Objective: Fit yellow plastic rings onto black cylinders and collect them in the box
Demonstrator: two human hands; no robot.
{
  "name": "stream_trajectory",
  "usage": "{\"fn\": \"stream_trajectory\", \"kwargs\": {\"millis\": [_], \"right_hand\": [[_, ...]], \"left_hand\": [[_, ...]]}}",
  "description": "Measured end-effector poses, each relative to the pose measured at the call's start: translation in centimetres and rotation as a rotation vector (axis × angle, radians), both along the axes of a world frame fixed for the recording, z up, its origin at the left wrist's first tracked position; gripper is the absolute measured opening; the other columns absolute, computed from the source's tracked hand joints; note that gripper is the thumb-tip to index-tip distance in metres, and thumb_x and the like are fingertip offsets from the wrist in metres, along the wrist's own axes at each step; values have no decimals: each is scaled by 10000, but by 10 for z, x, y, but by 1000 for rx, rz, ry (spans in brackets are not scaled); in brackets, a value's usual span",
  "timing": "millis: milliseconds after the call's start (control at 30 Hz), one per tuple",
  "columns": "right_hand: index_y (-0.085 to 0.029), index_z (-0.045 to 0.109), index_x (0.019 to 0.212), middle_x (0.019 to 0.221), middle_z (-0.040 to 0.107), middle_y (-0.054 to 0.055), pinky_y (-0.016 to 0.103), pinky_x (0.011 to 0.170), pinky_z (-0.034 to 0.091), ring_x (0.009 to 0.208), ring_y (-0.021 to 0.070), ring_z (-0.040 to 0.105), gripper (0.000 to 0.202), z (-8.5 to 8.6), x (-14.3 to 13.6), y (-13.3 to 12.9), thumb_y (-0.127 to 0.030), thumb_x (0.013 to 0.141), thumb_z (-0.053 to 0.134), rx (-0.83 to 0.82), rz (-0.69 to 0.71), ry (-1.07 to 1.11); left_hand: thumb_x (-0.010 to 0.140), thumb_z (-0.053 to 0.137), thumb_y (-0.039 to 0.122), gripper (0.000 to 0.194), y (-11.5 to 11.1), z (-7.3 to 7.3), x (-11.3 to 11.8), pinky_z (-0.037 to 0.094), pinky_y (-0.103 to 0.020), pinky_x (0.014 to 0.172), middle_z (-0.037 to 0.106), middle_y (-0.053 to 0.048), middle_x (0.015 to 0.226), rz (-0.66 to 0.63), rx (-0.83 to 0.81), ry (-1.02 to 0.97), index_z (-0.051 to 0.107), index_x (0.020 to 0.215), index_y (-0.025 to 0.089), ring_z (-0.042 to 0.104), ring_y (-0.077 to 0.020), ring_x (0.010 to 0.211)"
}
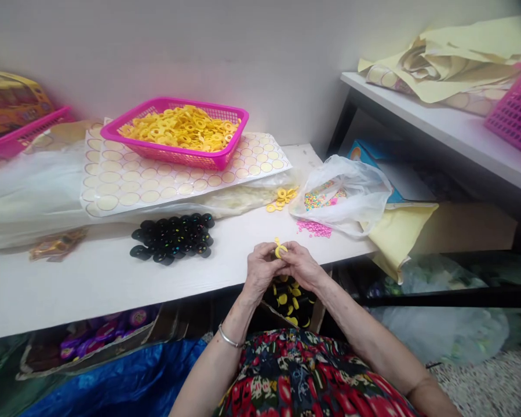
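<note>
My left hand [262, 265] and my right hand [301, 265] meet at the front edge of the white table [238, 243]. Between their fingertips is a small yellow ring-shaped piece [280, 250], pinched from both sides. Just beyond them lie pink beads [314, 229] and a few loose yellow rings [281, 198]. A cluster of black round pieces with coloured specks [173, 237] stands to the left. Below my hands, a box holds black and yellow pieces [292, 301].
A pink basket [225, 159] of yellow rings rests on sticker sheets [125, 185] at the back. A clear plastic bag [364, 191] with coloured beads sits right of centre. A higher shelf [438, 124] juts in at right. Purple packages [108, 330] lie below the table.
</note>
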State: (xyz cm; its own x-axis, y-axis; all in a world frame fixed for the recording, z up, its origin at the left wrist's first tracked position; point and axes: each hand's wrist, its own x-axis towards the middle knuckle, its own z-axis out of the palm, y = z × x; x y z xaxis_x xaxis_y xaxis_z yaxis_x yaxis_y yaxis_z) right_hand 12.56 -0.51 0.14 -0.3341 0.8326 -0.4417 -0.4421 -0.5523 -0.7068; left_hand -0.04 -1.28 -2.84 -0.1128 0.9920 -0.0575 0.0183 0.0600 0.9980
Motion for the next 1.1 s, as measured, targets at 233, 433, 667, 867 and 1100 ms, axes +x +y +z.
{"fn": "stream_trajectory", "kwargs": {"millis": [233,433,667,867,1100], "right_hand": [[-123,569,834,728,584,-17,208,551,469,612,89,559,444,4,15,-1,-197,474,819,11,207,-37],[-96,618,712,656,576,-17,187,524,406,583,73,505,356,2,4,-11,-182,438,829,68,22,-79],[-134,605,886,829,617,34,288,601,524,685,139,597,481,-9,15,-12,-492,599,750,-17,125,138],[-111,603,952,888,624,63,278,630,533,721,137,608,513,-26,32,-3,-556,701,645,-83,276,338],[-89,616,1017,883,638,50,207,666,473,774,128,595,529,-14,44,2,-135,519,791,63,558,261]], "left_hand": [[533,796,240,344,-8,5,-3,444,-338,864,621,-63,907,-171,176,28,710,860,178,544,-209,941],[579,771,236,378,-15,1,8,468,-316,847,617,-69,987,-170,218,43,685,943,181,569,-204,946],[629,752,242,369,-11,3,3,448,-344,897,619,-86,1024,-221,149,-86,673,979,160,562,-218,997],[607,775,262,440,-12,8,-5,393,-411,973,618,-109,1058,-386,201,-49,671,1025,176,499,-253,1118],[710,690,304,272,-17,28,3,309,-464,1030,669,-78,955,-656,375,234,674,956,188,472,-244,1103]]}}
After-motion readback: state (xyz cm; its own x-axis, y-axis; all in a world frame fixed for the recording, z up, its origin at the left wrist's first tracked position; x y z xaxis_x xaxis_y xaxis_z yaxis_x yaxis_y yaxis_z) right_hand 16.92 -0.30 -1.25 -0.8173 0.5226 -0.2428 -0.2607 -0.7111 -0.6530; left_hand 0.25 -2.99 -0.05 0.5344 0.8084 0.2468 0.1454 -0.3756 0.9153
